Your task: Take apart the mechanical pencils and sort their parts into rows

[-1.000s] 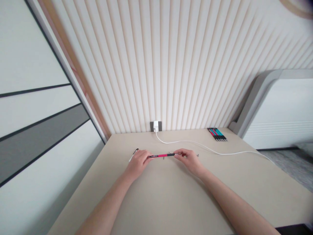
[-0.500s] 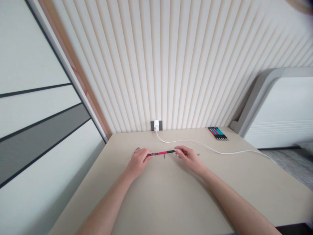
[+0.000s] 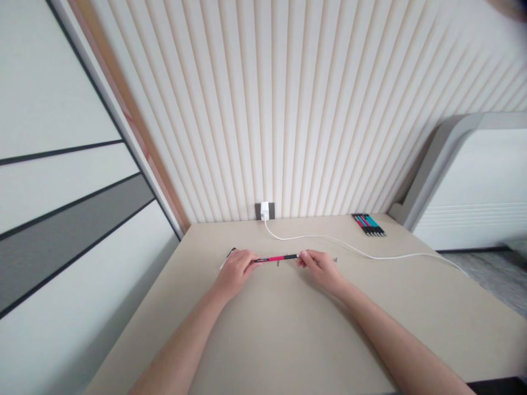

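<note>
A red pen (image 3: 275,258) with a black grip end is held level just above the beige table (image 3: 288,334). My left hand (image 3: 237,271) is closed on its left end. My right hand (image 3: 320,267) pinches the black right end. A thin white part with a black end (image 3: 228,257) lies on the table just left of my left hand. Two tiny parts lie on the table, one below the pen (image 3: 278,264) and one right of my right hand (image 3: 335,260).
A row of red, teal and black pens (image 3: 369,225) lies at the back right of the table. A white charger (image 3: 264,210) sits in the wall socket, its cable (image 3: 370,256) running right across the table. A white cabinet (image 3: 473,186) stands at the right.
My right hand has drawn slightly to the right along the pen's black end. The pen stays held between both hands.
</note>
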